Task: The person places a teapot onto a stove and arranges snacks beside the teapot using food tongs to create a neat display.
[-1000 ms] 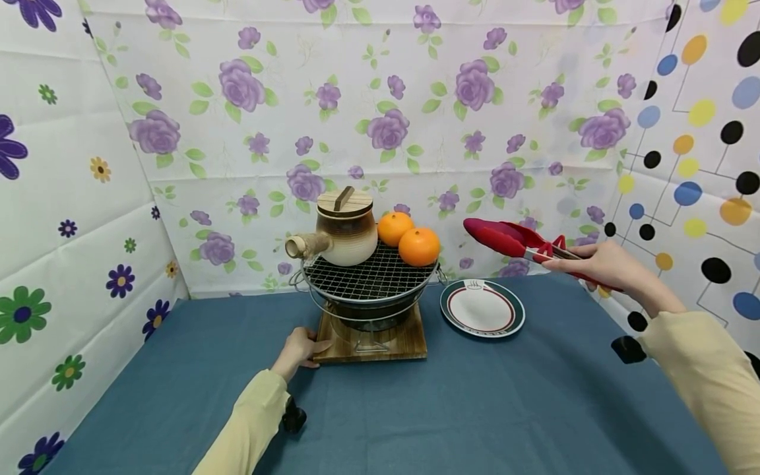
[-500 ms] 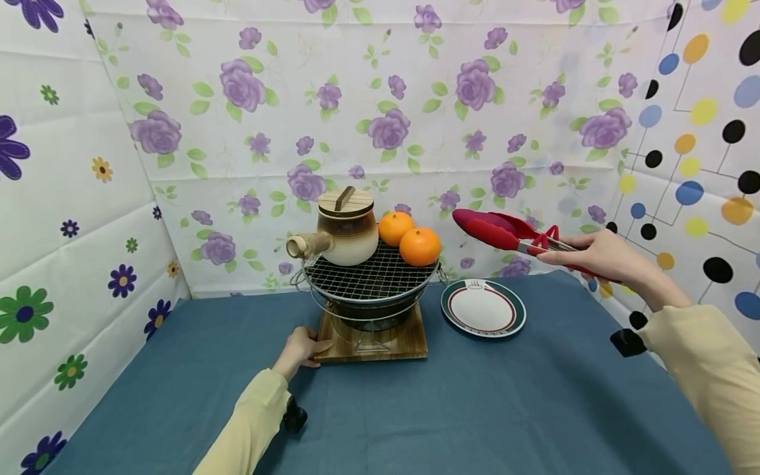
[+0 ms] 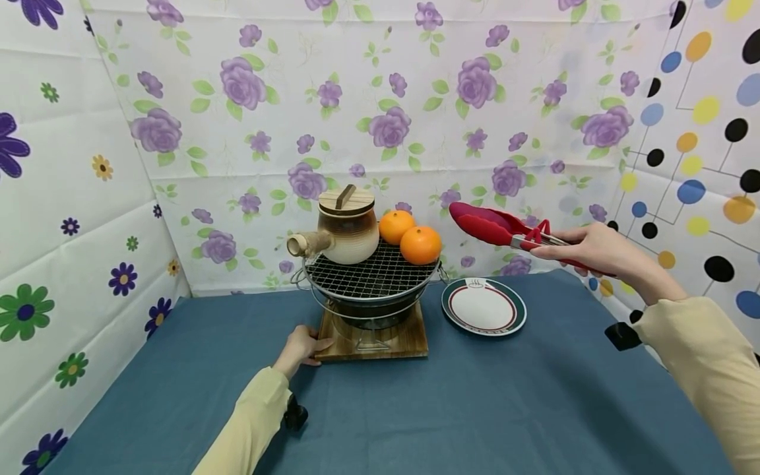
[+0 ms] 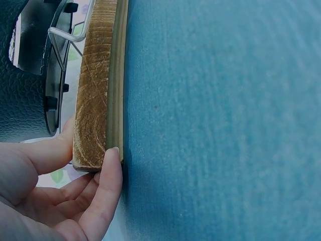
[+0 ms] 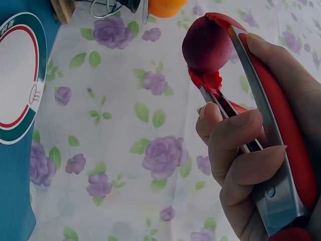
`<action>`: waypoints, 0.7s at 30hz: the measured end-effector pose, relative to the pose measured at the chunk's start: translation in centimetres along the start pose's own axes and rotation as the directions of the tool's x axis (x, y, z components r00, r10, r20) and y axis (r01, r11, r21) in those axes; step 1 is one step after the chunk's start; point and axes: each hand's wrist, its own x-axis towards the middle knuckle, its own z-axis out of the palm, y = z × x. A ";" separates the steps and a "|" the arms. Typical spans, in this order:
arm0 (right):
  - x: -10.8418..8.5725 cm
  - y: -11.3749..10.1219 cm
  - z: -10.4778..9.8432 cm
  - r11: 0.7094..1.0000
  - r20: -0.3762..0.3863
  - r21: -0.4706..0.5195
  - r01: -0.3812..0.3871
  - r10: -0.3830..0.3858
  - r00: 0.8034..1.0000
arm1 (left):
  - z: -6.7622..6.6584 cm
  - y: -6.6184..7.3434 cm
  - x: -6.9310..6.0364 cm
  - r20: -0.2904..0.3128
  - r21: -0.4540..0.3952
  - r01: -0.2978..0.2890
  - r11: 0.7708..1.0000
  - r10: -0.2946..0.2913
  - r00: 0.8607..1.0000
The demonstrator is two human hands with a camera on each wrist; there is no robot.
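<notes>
My left hand [image 3: 299, 346] pinches the near left corner of a brown wooden board [image 4: 93, 90], thumb on one side and fingers on the other. On that board stands a round tabletop grill [image 3: 368, 280] with a wire mesh top. My right hand [image 3: 600, 247] grips red and metal tongs [image 5: 281, 120], held in the air above and right of the plate. Between the tong heads sits a smooth, elongated purple thing [image 5: 205, 44] resembling a sweet potato. A clay pot [image 3: 350, 234] with a wooden lid and two oranges [image 3: 420, 245] [image 3: 396, 227] rest on the mesh.
A white plate [image 3: 482, 309] with a green rim lies on the blue tablecloth [image 3: 451, 409], right of the grill. The pot's side handle [image 3: 305, 244] sticks out to the left. A floral cloth wall [image 3: 332, 79] rises close behind the grill.
My right hand has moved left and a little upward, bringing the tongs and the purple thing closer to the grill. The left hand and the things on the grill look the same.
</notes>
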 end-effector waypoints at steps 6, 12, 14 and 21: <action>0.0 -0.4 -0.1 1.000 0.003 0.020 0.006 -0.006 1.000 | 0.0 0.1 0.1 -0.003 0.001 0.001 1.000 -0.001 1.000; -0.1 -1.1 0.0 0.999 -0.018 0.033 0.023 -0.022 1.000 | 0.0 0.1 0.1 0.010 -0.001 0.002 1.000 -0.002 1.000; -0.1 -1.4 0.0 0.999 -0.018 0.030 0.038 -0.037 0.999 | -0.1 0.0 0.0 0.013 0.001 0.001 1.000 -0.001 1.000; 0.0 -2.5 0.1 0.997 0.017 0.038 0.066 -0.067 0.998 | -0.1 0.0 -0.2 0.013 -0.009 -0.011 1.000 0.011 1.000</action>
